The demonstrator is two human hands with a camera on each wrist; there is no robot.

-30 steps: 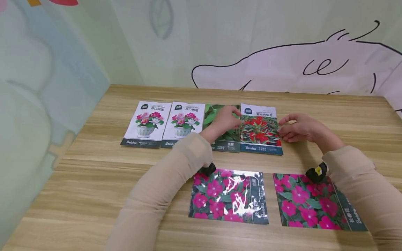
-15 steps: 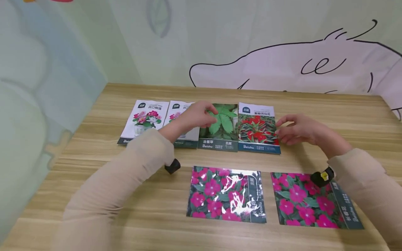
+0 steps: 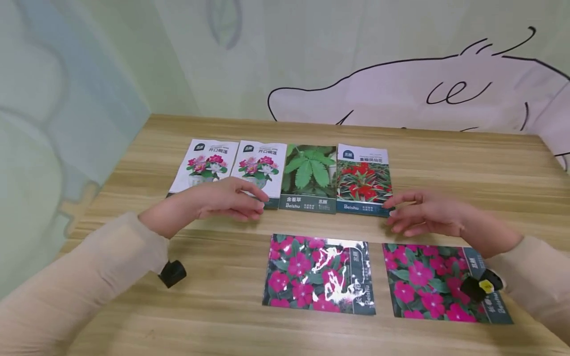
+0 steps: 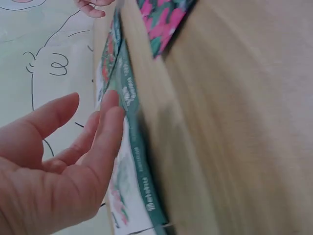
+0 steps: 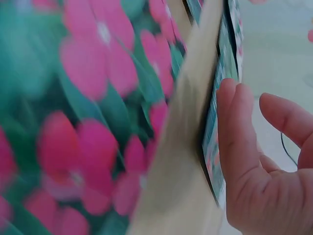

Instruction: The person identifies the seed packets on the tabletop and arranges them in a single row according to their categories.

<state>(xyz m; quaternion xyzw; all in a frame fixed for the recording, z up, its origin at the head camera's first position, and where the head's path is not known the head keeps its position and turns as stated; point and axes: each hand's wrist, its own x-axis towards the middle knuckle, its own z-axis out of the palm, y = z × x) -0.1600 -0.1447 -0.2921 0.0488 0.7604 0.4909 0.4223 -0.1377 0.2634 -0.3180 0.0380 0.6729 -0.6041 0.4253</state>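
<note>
Two relaxed hands (image 3: 227,199) (image 3: 429,215), holding nothing, green-leaf packet (image 3: 309,170) face-on only in head view

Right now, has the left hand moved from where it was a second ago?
Yes. Judged by the green-leaf packet, the left hand has moved left and down in the head view: it partly covered that packet, which now shows uncovered.

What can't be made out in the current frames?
Head: bottom of the leftmost lotus packet, mostly behind the left hand.
Head: right pink packet, partly behind black wrist device.
Head: left pink packet, partly lost to glare.
Right wrist: right pink packet, blurred, cut by left edge.
</note>
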